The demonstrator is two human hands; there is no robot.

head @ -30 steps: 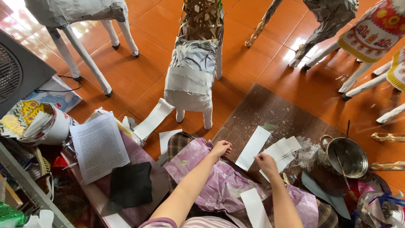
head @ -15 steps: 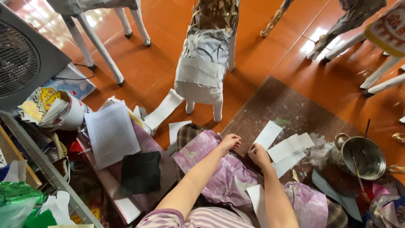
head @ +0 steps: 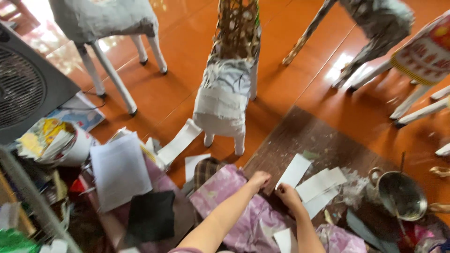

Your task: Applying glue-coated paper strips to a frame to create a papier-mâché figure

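The right hand (head: 287,195) pinches 1 white paper strip (head: 294,171) in its fingers, just beside the spare strips (head: 321,187), while the curled, empty left hand (head: 258,180) steadies the dark board (head: 300,138).

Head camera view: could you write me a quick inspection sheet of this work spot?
Surface: orange tiled floor; dark board.
Job's things: white paper strips on the board.
Clutter: metal pot, printed sheet, stuffed bucket, pink cloth.
Hands: left hand on the board edge; right hand touching the strips.
Cables: one black cord beside the fan.
Surroundings: papier-mache animal figure.
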